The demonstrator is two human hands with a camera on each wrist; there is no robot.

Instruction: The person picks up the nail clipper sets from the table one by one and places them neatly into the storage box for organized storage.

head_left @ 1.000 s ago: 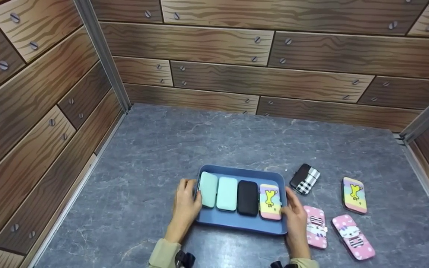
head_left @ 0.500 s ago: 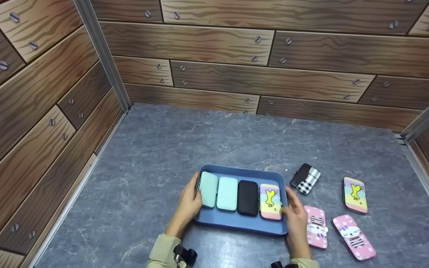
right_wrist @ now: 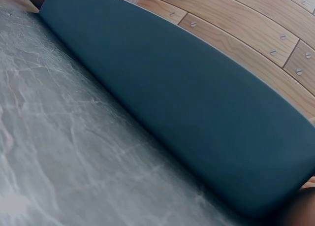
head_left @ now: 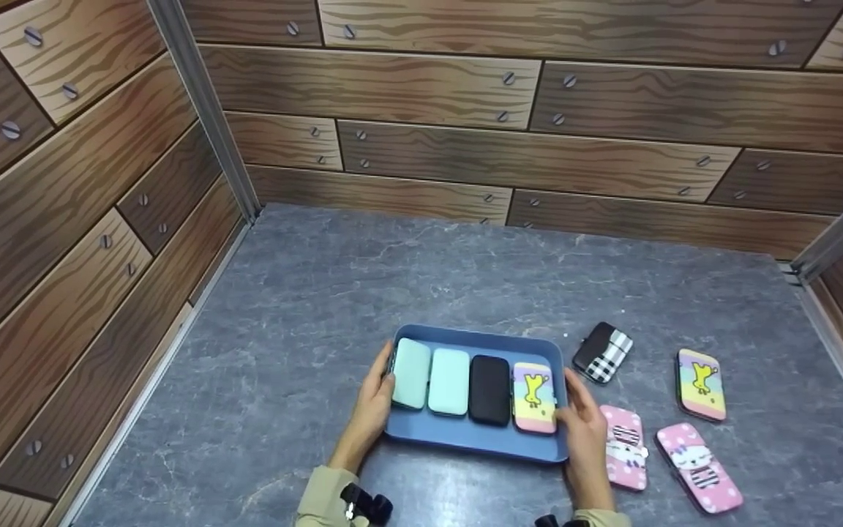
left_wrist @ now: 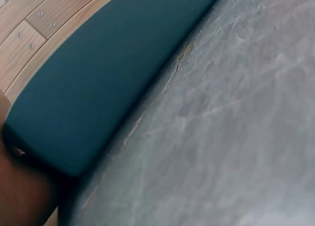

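A blue tray (head_left: pixel 465 440) lies between my two hands in the head view. My left hand (head_left: pixel 371 406) grips its left side, thumb at the rim and fingers along the outer wall. The right side is held by my right hand (head_left: pixel 585 432), whose thumb reaches over the rim beside a rainbow case with a yellow animal (head_left: pixel 534 399). Also in a row inside are a black case (head_left: pixel 489 390), a mint case (head_left: pixel 448 381) and another mint case (head_left: pixel 410 373), which leans on the left wall. Both wrist views show the tray's front wall (left_wrist: pixel 93 83), (right_wrist: pixel 167 88) close up.
Right of the tray, on the grey marbled surface (head_left: pixel 260 293), lie a black case with checks (head_left: pixel 604 353), a second rainbow case (head_left: pixel 701 384), a pink case (head_left: pixel 626 446) partly behind my right hand, and another pink case (head_left: pixel 699 468). Wood-patterned walls (head_left: pixel 392 88) enclose the area.
My left hand's fingers, spread by the tray's left rim a second ago, now lie along its outer wall. My right hand and the cases keep their places.
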